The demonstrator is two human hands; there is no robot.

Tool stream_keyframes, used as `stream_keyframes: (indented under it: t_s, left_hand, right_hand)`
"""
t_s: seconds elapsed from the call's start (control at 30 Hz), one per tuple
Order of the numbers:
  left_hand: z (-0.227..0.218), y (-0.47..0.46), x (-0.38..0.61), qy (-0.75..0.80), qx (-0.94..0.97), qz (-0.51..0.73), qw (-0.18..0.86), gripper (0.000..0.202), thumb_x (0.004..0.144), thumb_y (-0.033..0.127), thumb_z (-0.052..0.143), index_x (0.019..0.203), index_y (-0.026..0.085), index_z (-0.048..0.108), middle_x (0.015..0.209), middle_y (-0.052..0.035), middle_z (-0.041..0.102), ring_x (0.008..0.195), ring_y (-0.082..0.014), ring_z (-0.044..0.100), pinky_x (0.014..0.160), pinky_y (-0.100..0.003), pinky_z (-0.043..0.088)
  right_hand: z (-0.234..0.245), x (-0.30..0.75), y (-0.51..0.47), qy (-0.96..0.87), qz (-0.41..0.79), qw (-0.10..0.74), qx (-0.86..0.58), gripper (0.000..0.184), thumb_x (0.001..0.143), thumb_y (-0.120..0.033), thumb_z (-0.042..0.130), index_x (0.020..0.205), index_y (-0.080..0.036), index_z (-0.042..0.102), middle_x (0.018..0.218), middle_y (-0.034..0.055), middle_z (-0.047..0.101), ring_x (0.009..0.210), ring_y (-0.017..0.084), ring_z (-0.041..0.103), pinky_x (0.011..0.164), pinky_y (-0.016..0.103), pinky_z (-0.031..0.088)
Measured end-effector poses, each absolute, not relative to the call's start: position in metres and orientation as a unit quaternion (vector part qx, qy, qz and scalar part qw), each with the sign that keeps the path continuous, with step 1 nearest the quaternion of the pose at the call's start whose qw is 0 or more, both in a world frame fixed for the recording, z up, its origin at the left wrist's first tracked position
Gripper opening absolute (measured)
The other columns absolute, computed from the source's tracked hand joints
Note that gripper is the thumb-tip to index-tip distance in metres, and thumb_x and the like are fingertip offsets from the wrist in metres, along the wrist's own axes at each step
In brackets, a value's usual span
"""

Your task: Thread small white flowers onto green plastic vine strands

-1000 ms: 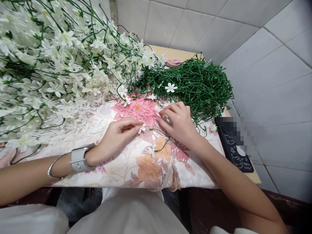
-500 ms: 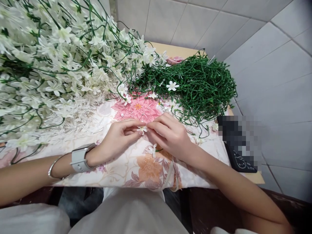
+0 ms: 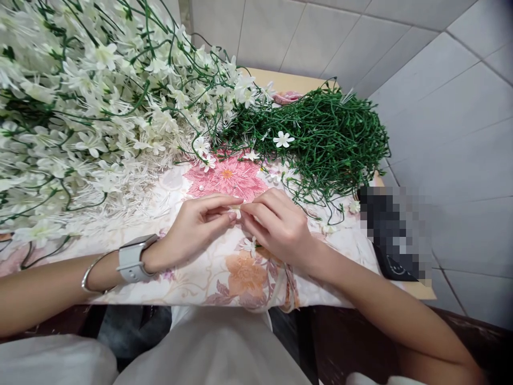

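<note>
Between my two hands, over the flowered cloth (image 3: 192,286), is a small white artificial flower (image 3: 237,213), partly covered by fingers. My left hand (image 3: 202,224), with a watch on its wrist, pinches the flower between thumb and fingers. Fingertips of my right hand (image 3: 278,222) are closed against the flower's other side; exactly what they grip is hidden. Another white flower on a short green stem (image 3: 250,245) lies on the cloth just below my right hand.
A large heap of white artificial flowers (image 3: 104,107) fills the left and back. Green plastic stems (image 3: 332,133) are piled at the back right, with a loose white flower (image 3: 283,139) beside them. A dark phone (image 3: 395,264) lies at the right edge, near the tiled wall (image 3: 465,160).
The fingers have closed further over the small flower, so less of its petals shows. My right hand has shifted slightly and now partly covers the flower lying below.
</note>
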State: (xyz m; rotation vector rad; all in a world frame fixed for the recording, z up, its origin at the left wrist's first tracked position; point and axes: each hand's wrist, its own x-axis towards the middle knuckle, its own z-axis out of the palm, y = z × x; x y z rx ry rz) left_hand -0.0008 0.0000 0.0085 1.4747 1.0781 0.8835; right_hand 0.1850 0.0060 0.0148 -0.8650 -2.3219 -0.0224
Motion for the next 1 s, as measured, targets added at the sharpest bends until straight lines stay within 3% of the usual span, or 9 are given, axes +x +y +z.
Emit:
stream_keyframes:
  t_s: [0.3,0.5,0.63,0.7,0.83,1.0]
  left_hand:
    - [0.0098,0.0003,-0.0007,0.420,0.628,0.393,0.524,0.025,0.080,0.019,0.066,0.105,0.019,0.069,0.109,-0.0038,0.069,0.099,-0.0139,0.064,0.085,-0.020,0.054]
    - [0.0139,-0.0022,0.0002,0.395,0.550,0.403,0.616,0.037,0.079,0.022,0.068,0.116,0.025,0.063,0.111,-0.0034,0.068,0.092,-0.0150,0.067,0.079,-0.023,0.058]
    - [0.0141,-0.0034,0.0012,0.396,0.520,0.401,0.641,0.051,0.077,0.022,0.071,0.123,0.031,0.052,0.116,-0.0025,0.062,0.085,-0.0130,0.067,0.073,-0.023,0.058]
    - [0.0142,-0.0032,0.0019,0.412,0.498,0.399,0.650,0.049,0.077,0.026,0.070,0.121,0.030,0.049,0.119,-0.0027,0.058,0.084,-0.0119,0.065,0.070,-0.023,0.056]
    - [0.0151,-0.0023,0.0019,0.408,0.521,0.332,0.672,0.021,0.086,0.035,0.058,0.099,0.020,0.056,0.089,-0.0016,0.061,0.079,-0.0117,0.060,0.067,-0.022,0.050]
    - [0.0166,-0.0025,0.0007,0.426,0.624,0.271,0.596,0.029,0.092,0.038,0.045,0.078,0.015,0.056,0.075,-0.0019,0.058,0.070,-0.0121,0.054,0.063,-0.024,0.044]
  right_hand:
    - [0.0172,0.1826,0.0052,-0.867,0.039,0.362,-0.339,0.010,0.084,-0.010,0.056,0.082,-0.008,0.066,0.071,0.0085,0.063,0.068,0.017,0.054,0.062,0.033,0.047]
    - [0.0156,0.1799,0.0021,-0.758,0.243,0.443,-0.412,0.011,0.081,-0.009,0.060,0.085,-0.018,0.065,0.095,0.0053,0.068,0.093,0.016,0.064,0.083,0.033,0.052]
    - [0.0175,0.1789,0.0028,-0.683,0.348,0.458,-0.450,0.009,0.078,-0.010,0.063,0.080,-0.019,0.063,0.078,-0.0007,0.067,0.075,0.011,0.064,0.070,0.026,0.053]
    - [0.0193,0.1802,0.0037,-0.670,0.349,0.468,-0.459,0.009,0.077,-0.010,0.064,0.078,-0.019,0.062,0.074,-0.0021,0.065,0.069,0.010,0.062,0.065,0.023,0.052]
    - [0.0209,0.1837,0.0033,-0.714,0.284,0.459,-0.446,0.011,0.076,-0.008,0.063,0.079,-0.019,0.059,0.074,-0.0022,0.063,0.068,0.009,0.061,0.065,0.023,0.051]
    - [0.0182,0.1844,-0.0009,-0.801,0.153,0.437,-0.380,0.014,0.080,-0.007,0.058,0.087,-0.018,0.057,0.076,0.0005,0.064,0.071,0.012,0.061,0.065,0.026,0.050]
